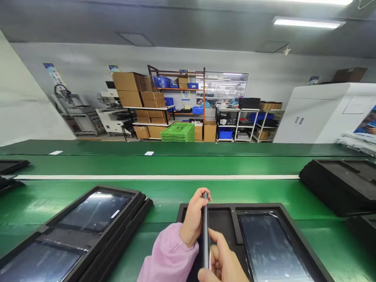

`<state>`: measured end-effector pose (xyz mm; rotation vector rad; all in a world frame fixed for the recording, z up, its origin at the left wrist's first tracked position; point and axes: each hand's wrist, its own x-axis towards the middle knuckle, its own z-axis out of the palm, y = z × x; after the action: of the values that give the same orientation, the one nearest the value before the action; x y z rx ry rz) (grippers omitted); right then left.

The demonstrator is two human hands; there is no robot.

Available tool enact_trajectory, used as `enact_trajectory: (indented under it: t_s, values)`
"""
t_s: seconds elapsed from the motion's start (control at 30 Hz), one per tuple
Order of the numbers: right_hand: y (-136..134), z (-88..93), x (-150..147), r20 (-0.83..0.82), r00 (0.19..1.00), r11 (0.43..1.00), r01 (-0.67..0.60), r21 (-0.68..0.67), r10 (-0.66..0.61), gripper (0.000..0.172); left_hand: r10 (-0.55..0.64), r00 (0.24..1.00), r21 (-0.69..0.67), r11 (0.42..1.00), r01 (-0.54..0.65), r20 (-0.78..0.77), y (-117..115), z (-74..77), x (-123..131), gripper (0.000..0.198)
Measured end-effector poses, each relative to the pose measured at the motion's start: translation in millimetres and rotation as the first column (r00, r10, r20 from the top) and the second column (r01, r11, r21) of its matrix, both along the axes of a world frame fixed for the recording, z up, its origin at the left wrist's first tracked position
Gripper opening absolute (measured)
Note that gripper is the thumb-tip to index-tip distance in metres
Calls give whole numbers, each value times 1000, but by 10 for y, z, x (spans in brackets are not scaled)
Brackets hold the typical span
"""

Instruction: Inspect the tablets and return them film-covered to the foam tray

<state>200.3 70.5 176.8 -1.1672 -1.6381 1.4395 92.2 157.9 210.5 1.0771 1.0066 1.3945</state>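
Observation:
I hold a thin, flat device like a tablet [205, 231] on edge, so only its narrow grey side faces me. My left hand [192, 217], below a pink sleeve, is closed on its far end and left face. My right hand [223, 256] grips the near end from the right, thumb at the lower edge. Both hands are over a black foam tray [238, 229]. In that tray's right compartment lies a dark, glossy screen panel [273, 243]; the left compartment is partly hidden by my hands and the device.
Black trays [138, 207] are stacked at left, the top one holding two dark panels [95, 209]. More black trays [337, 188] stand at right. Everything rests on a green work surface [164, 192]. Behind it are green crates [178, 132], shelves and cartons; a person is partly visible at far right.

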Motion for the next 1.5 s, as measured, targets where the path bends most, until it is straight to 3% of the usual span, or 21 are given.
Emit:
enact_trajectory:
  t_s: [0.2,0.47,0.67,0.97,1.2,1.5]
  values:
    - [-37,4,-12,56,998,998,6,-70,-2,74,-10,998,-82,997,15,59,-18,-23,-27,19]
    - [-75,17,17,34,999,997,17,-73,-15,72,-9,988,-81,996,22,154,-18,-75,-28,25]
    - [-91,41,18,-4,1000,1000,-11,-6,11,67,-118,981,72,992,108,152,-38,-180,-78,46]
    - [-128,205,17,-29,999,996,15,83,-13,52,-172,972,176,974,144,157,-21,-236,-78,51]
    - [-104,151,3,-118,992,996,56,64,-48,52,-221,960,208,961,184,172,-29,-251,-77,62]
    - [-216,0,123,-247,969,993,48,112,-19,54,-229,963,192,961,200,141,-12,-287,-85,60]
